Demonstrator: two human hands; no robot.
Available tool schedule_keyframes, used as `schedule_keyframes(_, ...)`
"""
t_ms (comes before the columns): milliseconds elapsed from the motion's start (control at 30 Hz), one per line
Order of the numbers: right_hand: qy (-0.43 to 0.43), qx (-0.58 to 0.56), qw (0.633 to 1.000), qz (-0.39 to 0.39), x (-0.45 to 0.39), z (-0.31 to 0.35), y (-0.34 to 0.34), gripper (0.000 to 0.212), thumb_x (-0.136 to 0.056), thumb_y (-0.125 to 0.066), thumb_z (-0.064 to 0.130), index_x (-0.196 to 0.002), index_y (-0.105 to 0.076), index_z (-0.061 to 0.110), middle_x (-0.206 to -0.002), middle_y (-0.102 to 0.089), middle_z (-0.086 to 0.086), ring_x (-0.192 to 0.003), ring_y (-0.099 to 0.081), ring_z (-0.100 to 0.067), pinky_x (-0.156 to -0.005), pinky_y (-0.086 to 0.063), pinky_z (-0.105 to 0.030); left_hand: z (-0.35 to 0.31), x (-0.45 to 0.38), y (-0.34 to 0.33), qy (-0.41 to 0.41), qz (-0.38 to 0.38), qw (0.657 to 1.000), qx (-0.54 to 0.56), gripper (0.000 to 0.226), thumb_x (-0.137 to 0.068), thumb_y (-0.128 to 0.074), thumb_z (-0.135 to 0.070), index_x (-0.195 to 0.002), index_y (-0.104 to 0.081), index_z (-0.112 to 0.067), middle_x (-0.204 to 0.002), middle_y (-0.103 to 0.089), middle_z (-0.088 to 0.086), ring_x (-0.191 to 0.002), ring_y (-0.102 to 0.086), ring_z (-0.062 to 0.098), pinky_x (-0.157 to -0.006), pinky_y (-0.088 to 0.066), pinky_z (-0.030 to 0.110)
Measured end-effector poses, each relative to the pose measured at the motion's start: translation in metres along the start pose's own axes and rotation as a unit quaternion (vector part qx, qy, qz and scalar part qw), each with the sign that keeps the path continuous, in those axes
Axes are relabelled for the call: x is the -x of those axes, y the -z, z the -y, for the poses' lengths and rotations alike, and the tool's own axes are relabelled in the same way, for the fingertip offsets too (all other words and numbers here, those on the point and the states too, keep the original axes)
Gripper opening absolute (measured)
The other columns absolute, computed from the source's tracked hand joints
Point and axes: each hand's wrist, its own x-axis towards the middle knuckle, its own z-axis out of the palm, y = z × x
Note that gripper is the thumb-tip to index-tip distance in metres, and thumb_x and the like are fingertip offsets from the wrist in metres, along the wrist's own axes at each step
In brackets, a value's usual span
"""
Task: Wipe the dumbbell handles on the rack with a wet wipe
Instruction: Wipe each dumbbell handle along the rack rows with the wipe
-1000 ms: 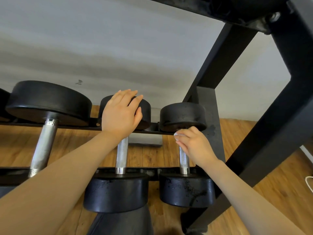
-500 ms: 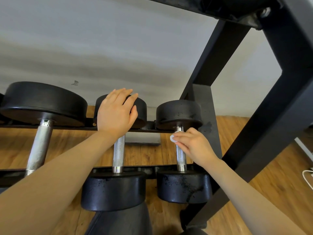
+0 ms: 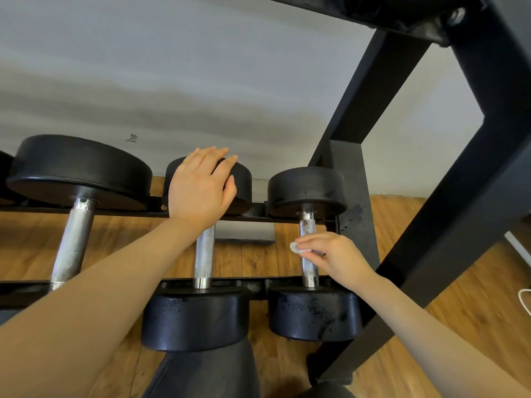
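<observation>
Head view, three dumbbells [image 3: 309, 254], two hands [image 3: 337, 258]

A wooden plank floor [image 3: 465, 320] meets a pale grey wall [image 3: 201, 81], with a white cable [image 3: 523, 300] lying at the right edge.

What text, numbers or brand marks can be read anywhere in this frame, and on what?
None can be read. The far head of the right dumbbell carries faint raised marks, too small and blurred to make out. The other dumbbell heads, the rack frame and the wet wipe show no lettering.

Dumbbells [image 3: 309, 254] side by side on rack [image 3: 258, 285]
</observation>
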Motion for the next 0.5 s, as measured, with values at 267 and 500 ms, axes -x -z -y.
schedule_keyframes(267,-0.052,0.023,0.99,-0.132,-0.009,-0.004,-0.006,0.024,-0.084,-0.074,0.012,-0.108,-0.075,0.014,-0.117,-0.07,0.002,-0.106,-0.065,-0.016,-0.097,-0.051,-0.036,0.0,0.001,0.0,-0.003,-0.006,1.0,-0.003,0.041,-0.099,-0.041,-0.028,-0.128,-0.064,-0.012,-0.131,-0.063,0.01,-0.124,-0.056,0.027,-0.109,-0.039,0.043)
schedule_keyframes(500,-0.001,0.014,0.995,-0.1,0.004,-0.008,0.0,0.026,-0.079,-0.078,0.012,-0.104,-0.076,0.018,-0.114,-0.069,0.009,-0.104,-0.064,-0.006,-0.091,-0.052,-0.031,0.0,0.001,-0.001,-0.006,-0.018,1.0,0.002,0.04,-0.099,-0.042,-0.027,-0.126,-0.066,-0.011,-0.129,-0.064,0.01,-0.122,-0.058,0.027,-0.107,-0.041,0.044)
